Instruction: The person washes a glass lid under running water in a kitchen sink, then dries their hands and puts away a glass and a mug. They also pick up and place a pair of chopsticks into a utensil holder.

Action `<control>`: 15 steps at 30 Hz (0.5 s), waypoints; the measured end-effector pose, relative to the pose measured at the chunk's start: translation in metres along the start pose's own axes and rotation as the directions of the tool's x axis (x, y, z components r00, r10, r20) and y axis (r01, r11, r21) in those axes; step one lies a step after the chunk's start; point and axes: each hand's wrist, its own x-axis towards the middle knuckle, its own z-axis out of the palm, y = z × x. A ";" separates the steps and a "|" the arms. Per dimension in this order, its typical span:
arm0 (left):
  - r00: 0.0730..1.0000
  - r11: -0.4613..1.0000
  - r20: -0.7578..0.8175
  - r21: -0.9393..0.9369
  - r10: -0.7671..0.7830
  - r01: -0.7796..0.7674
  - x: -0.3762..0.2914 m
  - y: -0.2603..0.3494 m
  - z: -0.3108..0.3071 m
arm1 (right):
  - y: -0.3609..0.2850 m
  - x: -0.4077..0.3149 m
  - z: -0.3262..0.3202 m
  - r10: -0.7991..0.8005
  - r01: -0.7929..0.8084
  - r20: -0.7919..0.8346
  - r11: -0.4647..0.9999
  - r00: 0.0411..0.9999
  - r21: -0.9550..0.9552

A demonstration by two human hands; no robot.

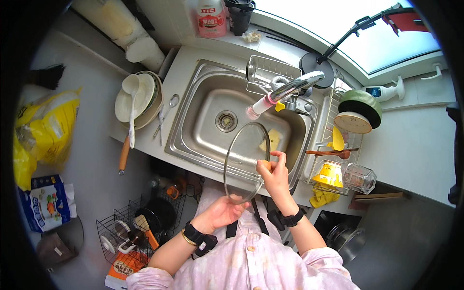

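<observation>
A round glass pot lid (241, 159) with a metal rim is tilted up over the near edge of the stainless steel sink (214, 98). My right hand (277, 177) grips the lid's orange-brown knob (267, 165) between thumb and fingers. At the lid's lower rim, my left hand (224, 213) supports the edge with its fingers. Behind the lid, a yellow sponge (272, 139) lies on the sink floor. Above it hangs the chrome faucet (297, 87) with a white and pink spray head; no flow of water can be made out.
Left of the sink stand stacked dishes (139, 98) with a white ladle on top, near a metal spoon (174, 100). A drying rack (330, 119) on the right holds a green bowl (360, 105), a yellow cup (329, 174) and a glass (359, 177). A yellow cloth (322, 197) hangs below.
</observation>
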 end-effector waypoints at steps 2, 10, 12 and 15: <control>0.997 0.997 -0.011 -0.012 0.070 -0.070 -0.014 -0.006 -0.005 | 0.007 -0.011 0.001 -0.019 0.015 0.048 0.996 0.999 0.086; 0.962 0.962 -0.064 0.088 0.266 -0.260 -0.060 -0.022 -0.034 | 0.022 -0.054 0.016 0.233 -0.390 0.365 0.802 0.902 0.453; 0.945 0.932 -0.042 0.184 0.325 -0.312 -0.073 -0.027 -0.040 | 0.018 -0.065 0.020 0.192 -0.390 0.388 0.749 0.902 0.536; 0.900 0.851 -0.054 0.356 0.432 -0.387 -0.095 -0.032 -0.043 | 0.007 -0.084 0.029 0.142 -0.400 0.420 0.671 0.896 0.625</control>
